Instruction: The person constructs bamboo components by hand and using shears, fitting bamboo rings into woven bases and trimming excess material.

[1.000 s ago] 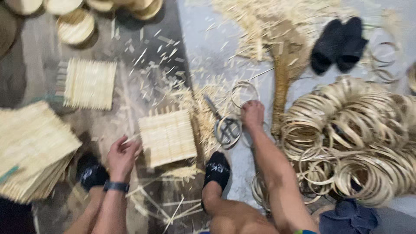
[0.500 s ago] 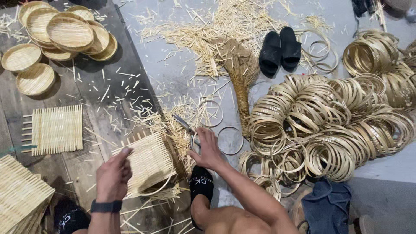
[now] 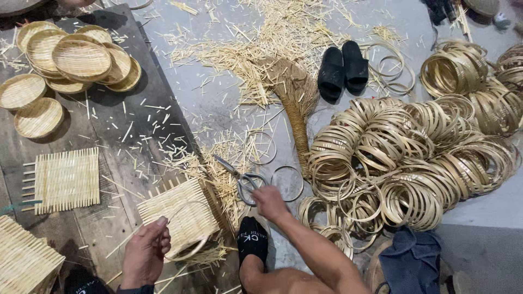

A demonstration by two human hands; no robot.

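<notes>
My left hand (image 3: 144, 253) grips the near edge of a square woven bamboo mat (image 3: 177, 209), which lies on the dark wooden board with a thin bamboo ring (image 3: 202, 244) against it. My right hand (image 3: 269, 202) is closed around the handles of metal scissors (image 3: 239, 177), whose blades point up and left over loose bamboo slivers. My foot in a black sandal (image 3: 251, 239) rests between the two hands. A loose ring (image 3: 287, 182) lies just right of the scissors.
Several round woven trays (image 3: 81, 57) sit at the top left, with another square mat (image 3: 68, 179) and a stack of mats (image 3: 24, 261) on the left. A straw broom (image 3: 294, 98), black sandals (image 3: 343, 68), a large heap of bamboo rings (image 3: 414, 158) and a dark cloth (image 3: 411, 261) lie to the right.
My right hand dropped from the loose ring to the scissors handles. My left hand took hold of the mat's edge. The view swung up and right.
</notes>
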